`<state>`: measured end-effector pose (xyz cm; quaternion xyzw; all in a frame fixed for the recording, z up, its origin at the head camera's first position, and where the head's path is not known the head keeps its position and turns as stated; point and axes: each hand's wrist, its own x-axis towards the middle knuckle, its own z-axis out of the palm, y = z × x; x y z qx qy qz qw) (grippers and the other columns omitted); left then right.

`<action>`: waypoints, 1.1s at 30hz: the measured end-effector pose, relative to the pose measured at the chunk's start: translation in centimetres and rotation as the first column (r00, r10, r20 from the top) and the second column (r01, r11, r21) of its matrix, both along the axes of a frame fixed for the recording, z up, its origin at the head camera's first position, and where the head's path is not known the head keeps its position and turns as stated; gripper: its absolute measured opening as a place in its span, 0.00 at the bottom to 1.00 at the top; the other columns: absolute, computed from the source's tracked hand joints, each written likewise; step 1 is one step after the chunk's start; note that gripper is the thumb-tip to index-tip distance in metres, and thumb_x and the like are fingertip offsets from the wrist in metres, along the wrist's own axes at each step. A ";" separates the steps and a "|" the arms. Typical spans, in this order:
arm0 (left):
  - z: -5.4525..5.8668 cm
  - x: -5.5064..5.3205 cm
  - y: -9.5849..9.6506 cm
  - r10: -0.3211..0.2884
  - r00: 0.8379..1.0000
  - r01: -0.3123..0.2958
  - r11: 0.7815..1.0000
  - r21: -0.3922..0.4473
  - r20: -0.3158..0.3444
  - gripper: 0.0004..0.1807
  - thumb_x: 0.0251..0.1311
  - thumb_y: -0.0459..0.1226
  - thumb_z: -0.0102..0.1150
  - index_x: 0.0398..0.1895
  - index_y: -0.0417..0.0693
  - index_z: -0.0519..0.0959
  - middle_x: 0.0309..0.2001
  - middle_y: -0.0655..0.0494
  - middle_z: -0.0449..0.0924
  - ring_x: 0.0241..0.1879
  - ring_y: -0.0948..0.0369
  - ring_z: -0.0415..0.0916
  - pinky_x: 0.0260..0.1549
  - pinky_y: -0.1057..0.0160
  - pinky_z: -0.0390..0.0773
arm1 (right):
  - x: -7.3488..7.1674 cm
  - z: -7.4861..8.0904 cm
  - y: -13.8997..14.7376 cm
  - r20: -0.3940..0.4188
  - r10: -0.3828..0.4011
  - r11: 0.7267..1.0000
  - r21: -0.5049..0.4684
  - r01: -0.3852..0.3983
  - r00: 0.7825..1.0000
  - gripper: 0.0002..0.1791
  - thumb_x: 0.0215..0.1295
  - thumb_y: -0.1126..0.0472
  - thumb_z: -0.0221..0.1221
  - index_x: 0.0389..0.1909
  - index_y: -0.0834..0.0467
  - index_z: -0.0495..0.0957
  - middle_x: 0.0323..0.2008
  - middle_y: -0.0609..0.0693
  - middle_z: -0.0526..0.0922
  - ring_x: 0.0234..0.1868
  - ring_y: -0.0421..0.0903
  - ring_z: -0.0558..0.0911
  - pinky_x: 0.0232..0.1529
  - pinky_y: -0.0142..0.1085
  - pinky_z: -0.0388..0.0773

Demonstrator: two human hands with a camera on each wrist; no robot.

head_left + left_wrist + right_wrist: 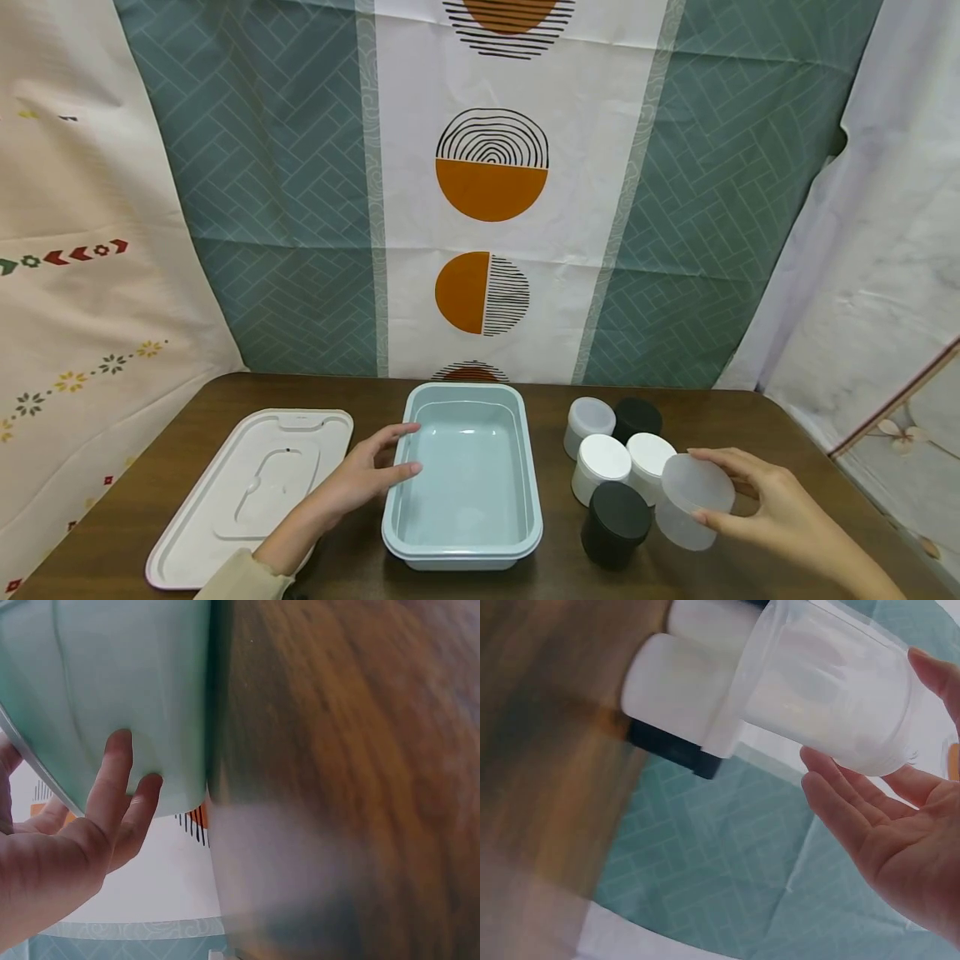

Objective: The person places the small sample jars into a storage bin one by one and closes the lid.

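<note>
A pale blue-green plastic basin [468,467] stands at mid-table. My left hand [375,462] grips its left rim. In the left wrist view, two fingers [112,780] lie against the basin's outer wall [142,682]. At the right, my right hand [757,496] holds a translucent frosted jar [693,500] between thumb and fingers; the right wrist view shows that jar [832,690] from the side. Close to its left are two white jars [602,467] and a black jar [617,525]. Another frosted jar [588,421] and a second black jar [637,417] stand behind them.
A white lid-like panel [195,508] with a recessed middle lies at the table's left, partly behind my left forearm. Patterned cloth [300,208] hangs along the back edge of the dark wooden table [375,396], with more cloth at both sides.
</note>
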<state>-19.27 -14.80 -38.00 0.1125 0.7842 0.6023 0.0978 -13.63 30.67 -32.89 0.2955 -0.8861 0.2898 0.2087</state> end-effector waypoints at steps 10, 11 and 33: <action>0.1 0.1 0.1 0.009 1.000 -0.009 1.000 -0.004 0.005 0.33 0.56 0.39 0.60 0.65 0.43 0.60 0.60 0.33 0.61 0.52 0.45 0.69 0.31 0.54 0.79 | -0.6 1.9 -1.5 -0.010 0.011 1.000 -0.024 -0.011 1.000 0.33 0.35 0.67 0.73 0.49 0.59 0.75 0.44 0.42 0.77 0.39 0.30 0.76 0.41 0.17 0.70; 0.1 0.1 0.1 0.010 1.000 -0.010 1.000 -0.006 0.005 0.33 0.56 0.39 0.60 0.65 0.43 0.60 0.60 0.33 0.61 0.52 0.46 0.69 0.31 0.54 0.79 | -0.6 2.0 -1.7 -0.007 0.018 0.999 -0.027 -0.019 1.000 0.33 0.36 0.67 0.73 0.50 0.59 0.75 0.44 0.43 0.77 0.40 0.30 0.76 0.41 0.17 0.70; 0.3 0.0 0.2 0.027 0.999 -0.026 0.999 -0.024 0.025 0.33 0.56 0.39 0.61 0.64 0.44 0.61 0.60 0.34 0.62 0.53 0.45 0.69 0.31 0.53 0.78 | -2.7 3.3 -7.6 0.065 0.193 0.976 -0.116 -0.184 0.979 0.30 0.42 0.65 0.71 0.50 0.61 0.74 0.45 0.49 0.77 0.43 0.35 0.75 0.43 0.24 0.74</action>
